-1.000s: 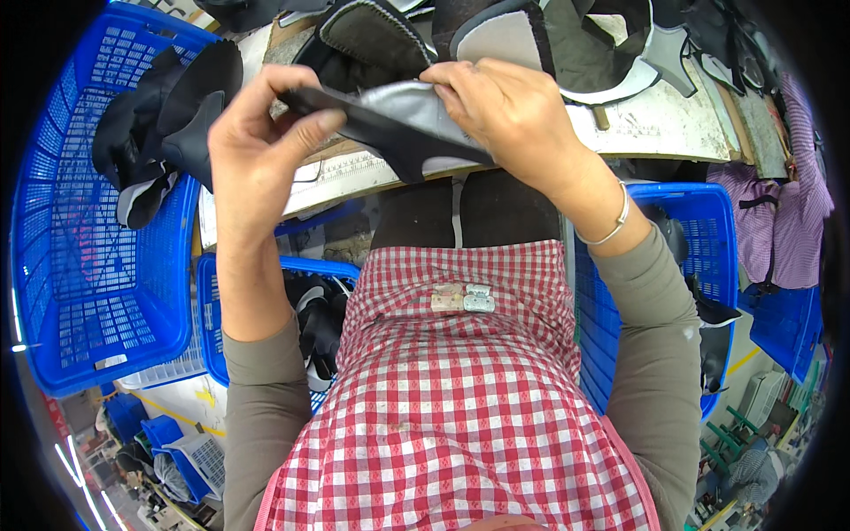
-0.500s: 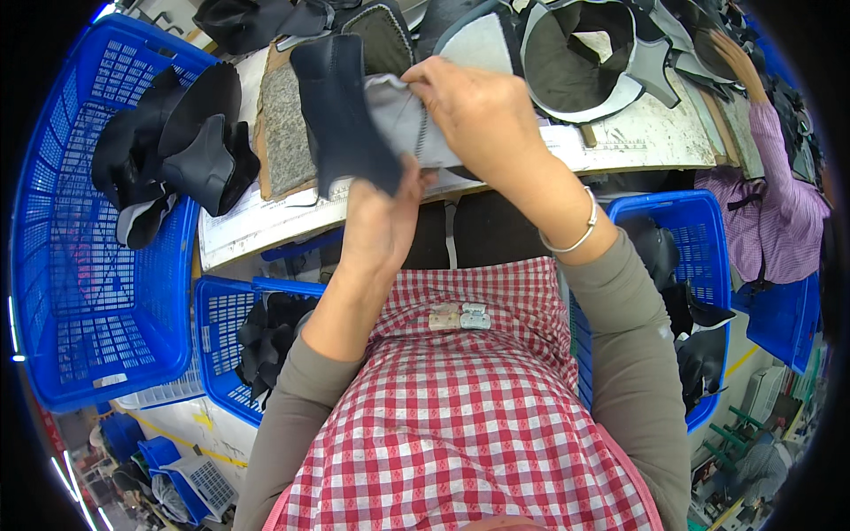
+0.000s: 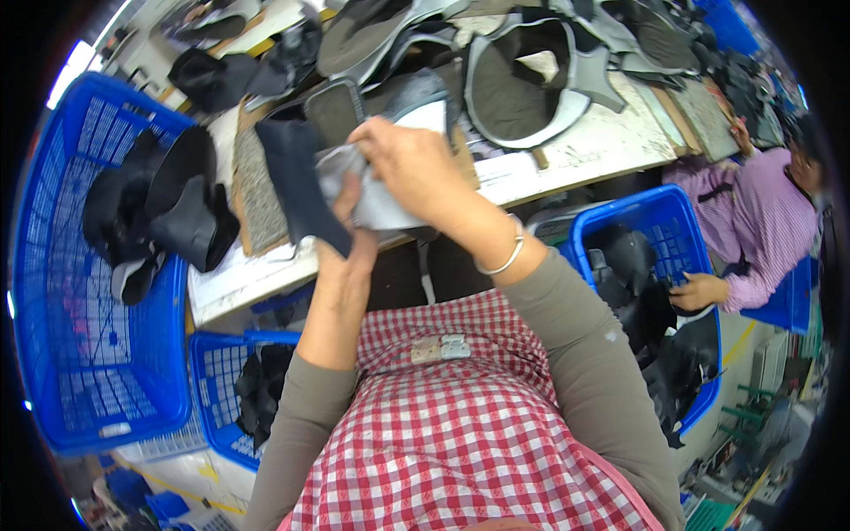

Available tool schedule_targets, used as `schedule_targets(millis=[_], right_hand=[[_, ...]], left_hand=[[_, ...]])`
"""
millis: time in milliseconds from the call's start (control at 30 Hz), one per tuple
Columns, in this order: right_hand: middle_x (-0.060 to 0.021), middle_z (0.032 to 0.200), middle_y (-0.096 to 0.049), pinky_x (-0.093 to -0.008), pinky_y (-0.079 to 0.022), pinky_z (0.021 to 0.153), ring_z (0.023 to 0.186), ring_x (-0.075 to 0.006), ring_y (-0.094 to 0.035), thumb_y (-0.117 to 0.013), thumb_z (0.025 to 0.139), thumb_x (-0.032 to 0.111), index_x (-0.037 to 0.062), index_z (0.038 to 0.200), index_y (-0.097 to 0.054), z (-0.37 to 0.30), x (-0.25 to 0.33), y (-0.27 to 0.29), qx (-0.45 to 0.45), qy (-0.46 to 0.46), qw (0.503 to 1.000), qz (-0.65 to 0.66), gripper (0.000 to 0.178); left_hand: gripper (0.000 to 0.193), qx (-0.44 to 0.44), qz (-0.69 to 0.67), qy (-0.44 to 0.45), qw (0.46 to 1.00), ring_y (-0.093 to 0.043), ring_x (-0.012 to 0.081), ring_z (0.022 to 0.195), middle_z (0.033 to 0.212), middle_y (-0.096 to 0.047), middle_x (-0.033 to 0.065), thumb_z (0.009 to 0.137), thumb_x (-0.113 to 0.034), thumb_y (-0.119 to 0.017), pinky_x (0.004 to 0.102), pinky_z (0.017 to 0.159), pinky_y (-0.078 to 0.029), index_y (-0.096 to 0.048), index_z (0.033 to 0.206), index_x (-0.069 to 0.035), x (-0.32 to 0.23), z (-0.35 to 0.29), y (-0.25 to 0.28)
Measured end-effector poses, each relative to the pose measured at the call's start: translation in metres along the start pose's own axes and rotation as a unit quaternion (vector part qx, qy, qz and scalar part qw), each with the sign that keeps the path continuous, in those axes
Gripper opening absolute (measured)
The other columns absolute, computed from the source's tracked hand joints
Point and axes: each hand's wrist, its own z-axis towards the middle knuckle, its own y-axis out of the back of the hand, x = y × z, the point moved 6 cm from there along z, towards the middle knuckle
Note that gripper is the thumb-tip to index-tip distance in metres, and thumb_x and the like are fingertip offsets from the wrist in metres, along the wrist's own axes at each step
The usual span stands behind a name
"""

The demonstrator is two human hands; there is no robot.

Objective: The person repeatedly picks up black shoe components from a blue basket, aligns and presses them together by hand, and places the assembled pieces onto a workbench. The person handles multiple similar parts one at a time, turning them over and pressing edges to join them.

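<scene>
Held up over the near edge of the table (image 3: 575,186) is a black shoe upper (image 3: 297,181) with a pale grey lining turned toward the right. My left hand (image 3: 352,239) grips it from below, thumb pressed up against the lining. My right hand (image 3: 409,168) pinches the lining's upper edge, fingers bent together. Just behind the held piece, a grey felt-covered board (image 3: 258,199) lies on the table. More dark uppers with grey edging lie farther back, among them a wide looped upper (image 3: 522,88).
A large blue crate (image 3: 115,389) with black uppers stands at the left. Lower blue baskets (image 3: 208,380) with black pieces sit under the table's left and at the right (image 3: 651,199). A co-worker in a pink top (image 3: 779,221) reaches into the right basket.
The view has shifted, so the table and both hands appear differently placed. The upper has turned, with more lining near my left thumb. The co-worker's hand moved from the table to the right basket.
</scene>
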Motion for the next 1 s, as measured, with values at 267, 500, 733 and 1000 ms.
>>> schedule_targets(millis=[267, 500, 733, 1000], right_hand=[[-0.0100, 0.083, -0.067, -0.0461, -0.056, 0.066, 0.079, -0.0329, -0.071, -0.074, 0.085, 0.017, 0.0081, 0.097, -0.063, -0.016, 0.024, 0.004, -0.117, 0.053, 0.983, -0.128, 0.018], [-0.0114, 0.087, -0.066, -0.0444, -0.056, 0.061, 0.073, -0.0335, -0.071, -0.061, 0.091, 0.012, 0.0063, 0.096, -0.064, -0.026, 0.034, -0.010, -0.187, 0.058, 0.979, -0.049, 0.009], [-0.0195, 0.094, -0.065, -0.0477, -0.054, 0.076, 0.090, -0.0416, -0.067, -0.072, 0.084, 0.002, 0.0009, 0.094, -0.061, -0.028, 0.020, -0.023, -0.154, -0.016, 0.973, 0.171, 0.015], [-0.0121, 0.093, -0.067, -0.0433, -0.055, 0.075, 0.086, -0.0350, -0.068, -0.074, 0.092, 0.011, 0.0064, 0.101, -0.067, -0.027, 0.003, -0.003, -0.113, 0.017, 0.986, 0.123, 0.012]], left_hand=[[0.043, 0.043, -0.016, 0.028, 0.999, -0.063, 0.0243, 0.129, 0.138, -0.066, 0.0083, 0.103, -0.021, -0.072, 0.0414, 0.114, -0.049, -0.058, 0.141, -0.007, 0.015, 0.002, -0.001], [0.042, 0.146, 0.031, 0.033, 0.988, -0.054, 0.0241, 0.135, 0.141, -0.057, 0.0067, 0.112, -0.031, -0.048, 0.0402, 0.114, -0.042, -0.051, 0.147, -0.009, 0.038, 0.021, 0.023], [0.041, 0.132, -0.033, 0.107, 0.985, -0.059, 0.0186, 0.129, 0.138, -0.060, 0.0069, 0.114, -0.033, -0.052, 0.0378, 0.109, -0.049, -0.052, 0.146, -0.007, 0.035, 0.019, 0.050], [0.041, 0.146, 0.415, 0.364, 0.821, -0.072, 0.0194, 0.102, 0.113, -0.071, 0.0072, 0.109, -0.034, -0.062, 0.0354, 0.090, -0.059, -0.064, 0.128, 0.002, 0.020, -0.092, -0.001]])
